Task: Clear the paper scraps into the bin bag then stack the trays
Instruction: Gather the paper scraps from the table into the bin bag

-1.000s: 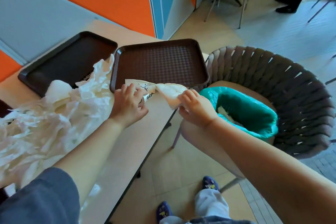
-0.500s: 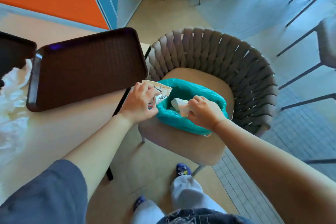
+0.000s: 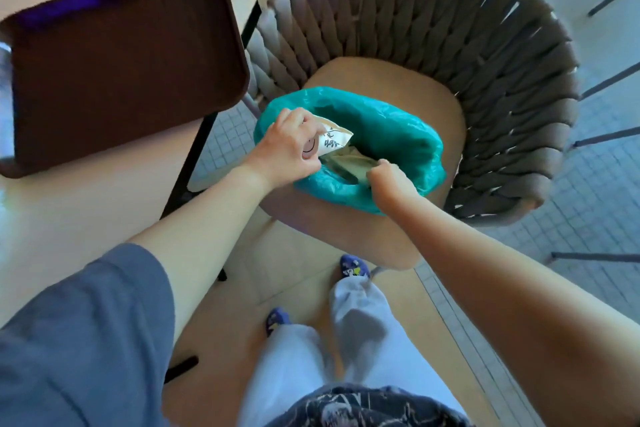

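A teal bin bag (image 3: pixel 398 128) sits open on the seat of a woven chair. My left hand (image 3: pixel 287 149) grips a printed paper scrap (image 3: pixel 334 139) over the bag's left rim. My right hand (image 3: pixel 389 180) reaches into the bag's mouth at the near rim, fingers curled round crumpled paper (image 3: pixel 353 161) inside it. A dark brown tray (image 3: pixel 121 59) lies on the table at the upper left.
The grey woven chair (image 3: pixel 485 80) curves round the bag on the right. The beige table (image 3: pixel 86 211) fills the left side, its dark leg (image 3: pixel 188 163) beside the chair. My legs and blue shoes (image 3: pixel 353 267) stand below the chair seat.
Both hands carried paper from the tray's edge on the table over to the bag. My right hand has sunk lower into the bag. The view swung right, so the scrap pile is out of frame.
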Available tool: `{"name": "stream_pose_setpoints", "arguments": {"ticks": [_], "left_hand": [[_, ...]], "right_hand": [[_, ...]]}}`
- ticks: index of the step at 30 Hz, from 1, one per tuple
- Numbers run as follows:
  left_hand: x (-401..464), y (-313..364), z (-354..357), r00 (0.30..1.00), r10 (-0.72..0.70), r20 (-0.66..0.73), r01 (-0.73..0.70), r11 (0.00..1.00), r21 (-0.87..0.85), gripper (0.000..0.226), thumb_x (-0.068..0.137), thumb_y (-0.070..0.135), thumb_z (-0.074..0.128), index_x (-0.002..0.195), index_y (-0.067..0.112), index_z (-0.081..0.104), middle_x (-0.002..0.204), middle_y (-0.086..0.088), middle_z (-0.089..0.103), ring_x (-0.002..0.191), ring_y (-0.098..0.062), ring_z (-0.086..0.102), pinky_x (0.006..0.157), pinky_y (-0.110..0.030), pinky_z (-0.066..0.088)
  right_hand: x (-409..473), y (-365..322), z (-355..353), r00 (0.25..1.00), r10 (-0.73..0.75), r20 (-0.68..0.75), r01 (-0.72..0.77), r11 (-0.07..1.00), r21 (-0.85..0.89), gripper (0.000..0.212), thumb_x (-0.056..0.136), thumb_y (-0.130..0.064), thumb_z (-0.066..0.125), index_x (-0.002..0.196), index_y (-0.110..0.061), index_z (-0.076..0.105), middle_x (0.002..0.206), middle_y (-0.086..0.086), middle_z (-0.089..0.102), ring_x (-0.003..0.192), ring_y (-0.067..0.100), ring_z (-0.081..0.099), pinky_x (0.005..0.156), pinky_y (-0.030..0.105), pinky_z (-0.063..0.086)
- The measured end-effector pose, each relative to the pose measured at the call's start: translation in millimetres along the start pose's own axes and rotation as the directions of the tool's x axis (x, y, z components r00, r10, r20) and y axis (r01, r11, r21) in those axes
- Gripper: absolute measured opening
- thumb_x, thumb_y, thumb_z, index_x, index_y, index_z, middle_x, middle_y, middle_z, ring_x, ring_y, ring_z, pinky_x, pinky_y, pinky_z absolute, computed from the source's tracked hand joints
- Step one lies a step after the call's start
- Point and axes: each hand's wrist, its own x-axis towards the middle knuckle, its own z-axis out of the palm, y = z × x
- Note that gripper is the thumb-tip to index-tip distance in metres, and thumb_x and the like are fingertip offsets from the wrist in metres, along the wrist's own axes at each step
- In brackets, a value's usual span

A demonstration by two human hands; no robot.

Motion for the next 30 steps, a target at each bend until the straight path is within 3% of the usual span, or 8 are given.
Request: {"name": "stream_pose_setpoints", "arguments": {"ticks": [4, 8, 13, 19, 30], "left_hand": [[14, 3, 17, 0.994, -0.001, 0.107, 0.006, 0.999, -0.051, 0.040, 0.072, 0.014, 0.066, 0.111, 0.009, 0.061, 0.109, -0.014, 0.056, 0.100, -0.034, 0.047, 0.091, -0.045, 0.042], [17, 8, 26, 0.980, -0.041, 0.195, 0.047, 0.999, -0.025, 0.042, 0.081, 0.031, 0.067, 0.119, 0.013, 0.059, 0.123, -0.006, 0.054, 0.118, -0.026, 0.042, 0.098, -0.041, 0.034], [1, 9, 15, 0.987, -0.133, 0.093, 0.140, 0.987, -0.075, 0.032, 0.086, 0.031, 0.061, 0.113, 0.015, 0.061, 0.120, -0.003, 0.057, 0.118, -0.022, 0.043, 0.097, -0.039, 0.033], [-44, -14, -20, 0.942, -0.299, -0.150, 0.288, 0.953, -0.089, 0.026, 0.081, 0.030, 0.062, 0.101, 0.014, 0.067, 0.104, -0.006, 0.065, 0.104, -0.028, 0.052, 0.088, -0.044, 0.045], [-161, -72, -75, 0.770, -0.533, -0.351, 0.541, 0.837, -0.085, 0.031, 0.084, 0.031, 0.055, 0.105, 0.011, 0.065, 0.108, -0.009, 0.062, 0.106, -0.032, 0.050, 0.082, -0.041, 0.041]], "right_hand": [[-1, 11, -2, 0.999, -0.019, -0.026, 0.019, 1.000, 0.000, 0.022, 0.085, 0.002, 0.043, 0.103, 0.004, 0.055, 0.109, 0.019, 0.046, 0.104, 0.036, 0.047, 0.074, 0.041, 0.046], [0, 16, -14, 0.994, -0.032, -0.105, 0.029, 0.999, -0.027, 0.019, 0.081, 0.002, 0.043, 0.097, 0.002, 0.053, 0.105, 0.018, 0.047, 0.101, 0.035, 0.046, 0.065, 0.039, 0.041], [4, 10, -23, 0.988, -0.072, -0.139, 0.064, 0.996, -0.061, 0.020, 0.082, 0.000, 0.043, 0.099, -0.001, 0.053, 0.101, 0.016, 0.049, 0.097, 0.034, 0.048, 0.062, 0.036, 0.038], [16, -54, -44, 0.942, -0.282, -0.184, 0.268, 0.958, -0.101, 0.025, 0.085, -0.006, 0.045, 0.107, -0.002, 0.056, 0.108, 0.017, 0.051, 0.103, 0.035, 0.048, 0.068, 0.039, 0.045], [0, -219, -48, 0.717, -0.660, -0.223, 0.636, 0.751, -0.178, 0.030, 0.088, -0.007, 0.045, 0.116, -0.008, 0.056, 0.114, 0.014, 0.052, 0.107, 0.031, 0.049, 0.074, 0.040, 0.049]]}}
